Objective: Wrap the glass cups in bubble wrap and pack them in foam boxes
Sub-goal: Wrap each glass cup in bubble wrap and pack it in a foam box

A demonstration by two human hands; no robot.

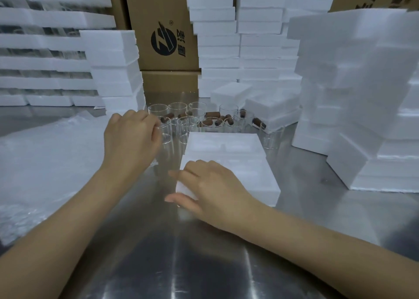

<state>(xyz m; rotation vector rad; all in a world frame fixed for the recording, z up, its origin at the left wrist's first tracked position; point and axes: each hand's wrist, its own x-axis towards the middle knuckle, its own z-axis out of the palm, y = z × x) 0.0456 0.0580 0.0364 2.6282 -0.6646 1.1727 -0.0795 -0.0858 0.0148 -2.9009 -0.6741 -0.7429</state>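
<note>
Left grip [131, 137] pinching glass cup [166, 136] rim; right grip [213, 189] clasping foam box [238, 160] corner; foam stacks [362, 94] crowd right.

On the desk [204, 264], a foam box [229, 162] lies at centre, with glass cups [181, 115] clustered just behind it. Bubble wrap [45, 158] spreads to its left. Foam box stacks [362, 94] stand right and behind, and cardboard cartons [163, 26] rearmost.

near edge: bare desk [204, 264], free passage
centre: foam box [233, 162] blocks middle
behind it: glass cups [190, 117] crowded, gaps tight
left: bubble wrap [49, 162] lies flat, passable over
right and back: tall foam stacks [362, 83] wall it off
</note>
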